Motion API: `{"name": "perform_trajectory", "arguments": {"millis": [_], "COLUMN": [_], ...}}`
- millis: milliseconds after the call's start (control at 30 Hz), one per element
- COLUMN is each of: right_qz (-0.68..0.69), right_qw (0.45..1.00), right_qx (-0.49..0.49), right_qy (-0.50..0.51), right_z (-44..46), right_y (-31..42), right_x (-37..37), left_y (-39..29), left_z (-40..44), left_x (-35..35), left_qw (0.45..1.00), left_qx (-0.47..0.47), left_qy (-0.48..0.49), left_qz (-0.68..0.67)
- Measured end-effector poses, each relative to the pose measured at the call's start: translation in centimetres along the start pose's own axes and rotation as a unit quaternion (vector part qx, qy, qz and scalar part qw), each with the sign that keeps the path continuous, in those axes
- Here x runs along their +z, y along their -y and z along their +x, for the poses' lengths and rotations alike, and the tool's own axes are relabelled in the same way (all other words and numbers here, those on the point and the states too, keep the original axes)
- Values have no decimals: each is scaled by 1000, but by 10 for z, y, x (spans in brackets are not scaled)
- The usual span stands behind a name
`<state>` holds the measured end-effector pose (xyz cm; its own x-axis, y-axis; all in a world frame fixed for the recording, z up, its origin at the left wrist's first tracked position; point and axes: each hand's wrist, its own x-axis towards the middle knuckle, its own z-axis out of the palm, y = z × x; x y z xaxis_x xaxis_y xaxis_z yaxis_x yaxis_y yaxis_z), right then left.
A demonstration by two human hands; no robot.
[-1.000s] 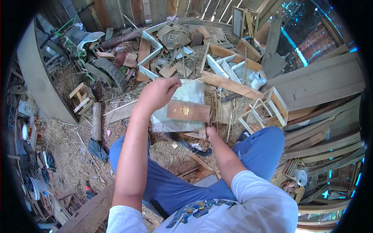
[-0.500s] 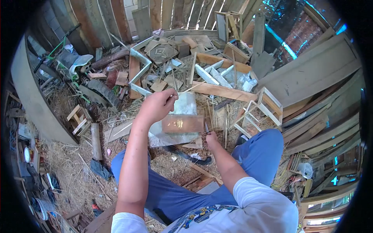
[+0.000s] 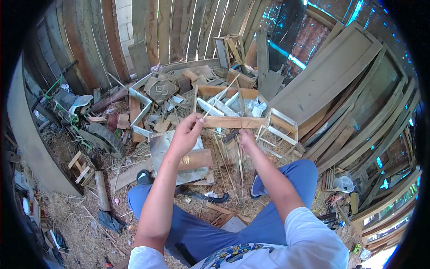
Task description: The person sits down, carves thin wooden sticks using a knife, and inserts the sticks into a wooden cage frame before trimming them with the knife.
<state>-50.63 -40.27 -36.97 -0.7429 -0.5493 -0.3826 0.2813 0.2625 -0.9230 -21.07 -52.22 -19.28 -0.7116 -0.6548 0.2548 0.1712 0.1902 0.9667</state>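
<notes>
Thumb and fingers of my left hand (image 3: 187, 134) pinch a thin pale wooden stick (image 3: 219, 98), which slants up and to the right. My right hand (image 3: 247, 140) is closed around a knife, mostly hidden by the fingers; its thin blade (image 3: 242, 127) points upward and is hard to make out. A gap separates the two hands. Below and between my forearms, a brown board (image 3: 197, 160) with a yellowish patch lies on a pale, worn panel (image 3: 163, 148) on the ground.
Wood scraps and white frames (image 3: 145, 107) are heaped ahead, before a plank wall (image 3: 174, 31). A small wooden frame (image 3: 284, 127) stands right of my right hand. Long boards (image 3: 324, 74) lean at the right. A wheel (image 3: 106, 136) and a curved panel (image 3: 33, 134) are at the left.
The view has tilted upward. My right hand has risen with the knife, away from the brown board, and is now nearer my left hand. The stick remains in my left hand.
</notes>
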Motion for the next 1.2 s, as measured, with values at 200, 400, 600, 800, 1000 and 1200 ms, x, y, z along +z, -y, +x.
{"name": "perform_trajectory", "arguments": {"millis": [200, 400, 600, 800, 1000, 1200], "right_qz": [19, 105, 32, 20, 31, -86], "right_qw": [980, 939, 940, 937, 938, 904], "right_qx": [-187, -169, -220, -237, -220, -299], "right_qy": [69, 281, 260, 254, 265, 293], "right_z": [-79, -155, -181, -175, -167, -160], "right_y": [164, 212, 200, 202, 188, 189], "right_x": [2, 19, 47, 45, 47, 36], "left_y": [-20, -26, -19, -27, -31, -37], "left_z": [-15, -37, -49, -51, -54, -46], "left_x": [15, 22, 32, 45, 59, 59], "left_qw": [999, 997, 994, 975, 979, 991], "left_qx": [-10, -31, -74, -162, -126, -87], "left_qy": [13, 1, -10, 26, -42, -41], "left_qz": [-36, -69, -86, -150, -155, -93]}}
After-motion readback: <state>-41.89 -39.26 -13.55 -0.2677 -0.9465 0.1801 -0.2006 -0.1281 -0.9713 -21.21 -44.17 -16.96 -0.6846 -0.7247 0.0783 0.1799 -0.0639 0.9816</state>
